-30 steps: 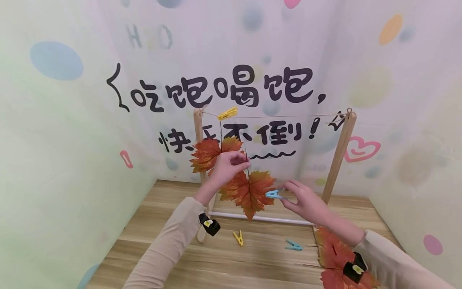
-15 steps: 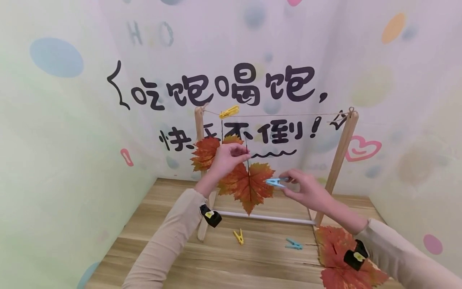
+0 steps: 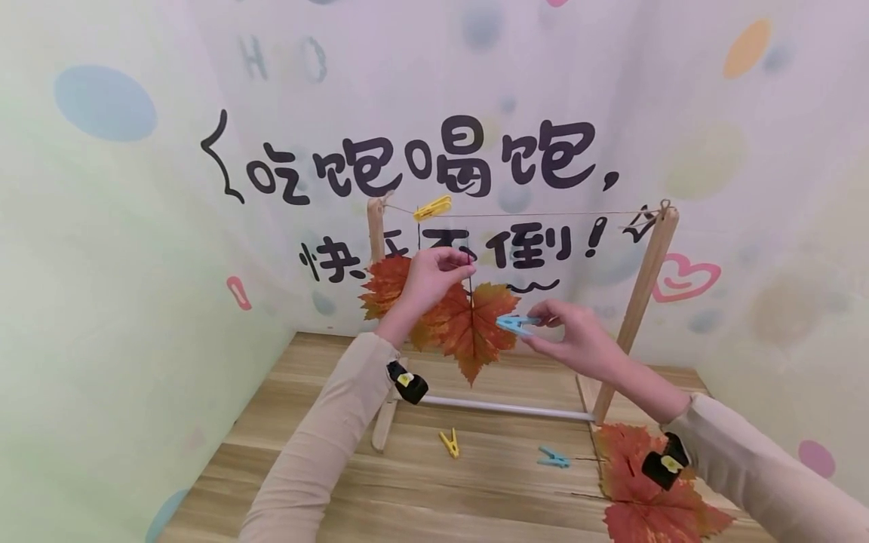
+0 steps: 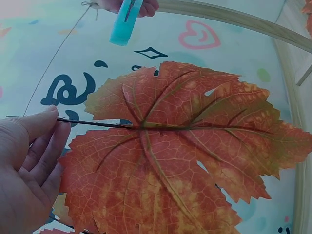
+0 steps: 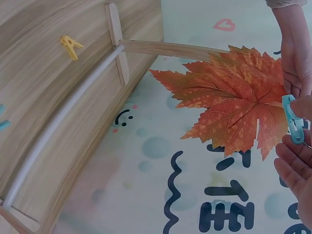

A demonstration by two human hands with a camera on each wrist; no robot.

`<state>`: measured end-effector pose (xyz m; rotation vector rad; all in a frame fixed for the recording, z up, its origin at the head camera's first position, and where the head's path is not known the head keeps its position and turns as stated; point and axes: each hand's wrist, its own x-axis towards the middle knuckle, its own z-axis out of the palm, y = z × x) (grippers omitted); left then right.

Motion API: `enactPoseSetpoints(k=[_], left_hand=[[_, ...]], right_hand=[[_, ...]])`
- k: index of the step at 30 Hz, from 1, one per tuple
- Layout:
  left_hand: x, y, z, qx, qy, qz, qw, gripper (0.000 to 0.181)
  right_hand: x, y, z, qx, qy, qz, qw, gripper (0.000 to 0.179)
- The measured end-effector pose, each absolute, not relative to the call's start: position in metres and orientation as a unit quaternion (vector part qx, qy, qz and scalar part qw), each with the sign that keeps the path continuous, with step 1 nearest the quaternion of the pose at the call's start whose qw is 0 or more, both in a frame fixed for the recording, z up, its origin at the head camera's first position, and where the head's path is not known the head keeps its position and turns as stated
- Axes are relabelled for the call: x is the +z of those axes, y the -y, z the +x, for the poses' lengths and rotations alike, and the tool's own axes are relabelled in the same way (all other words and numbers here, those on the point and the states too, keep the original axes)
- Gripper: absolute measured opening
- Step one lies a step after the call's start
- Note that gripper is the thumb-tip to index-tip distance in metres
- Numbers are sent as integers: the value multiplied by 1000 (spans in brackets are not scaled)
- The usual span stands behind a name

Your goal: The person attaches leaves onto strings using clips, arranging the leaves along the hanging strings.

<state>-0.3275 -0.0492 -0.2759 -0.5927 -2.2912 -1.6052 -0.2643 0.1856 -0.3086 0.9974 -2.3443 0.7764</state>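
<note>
My left hand (image 3: 434,280) pinches the dark stem of an orange-red artificial maple leaf (image 3: 478,332) between thumb and fingertips, and the blade hangs down below. In the left wrist view, the stem (image 4: 92,123) runs from the fingertips into the leaf's middle. A light-blue clothespin (image 3: 516,325) is pinched in my right hand (image 3: 577,339), its nose pointing left at the leaf's right edge. Above, a thin string (image 3: 563,215) spans two wooden posts. A yellow clothespin (image 3: 433,208) on it holds another leaf (image 3: 384,286), partly hidden behind my left hand.
On the wooden table (image 3: 407,498) lie a yellow clothespin (image 3: 450,443) and a blue clothespin (image 3: 553,457). Red leaves (image 3: 638,498) lie at the front right, under my right forearm. The right post (image 3: 638,309) and a white rod (image 3: 502,406) belong to the stand.
My left hand has raised the leaf toward the string. My right hand has risen alongside with the blue clothespin, staying near the leaf's right edge.
</note>
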Motion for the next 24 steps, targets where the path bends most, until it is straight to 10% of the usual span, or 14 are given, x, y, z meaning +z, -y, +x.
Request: enactPoseSetpoints(k=[24], left_hand=[[-261, 43, -338, -539, 808, -167, 167, 17]], right_hand=[[-279, -186, -281, 325, 818, 371, 295, 27]])
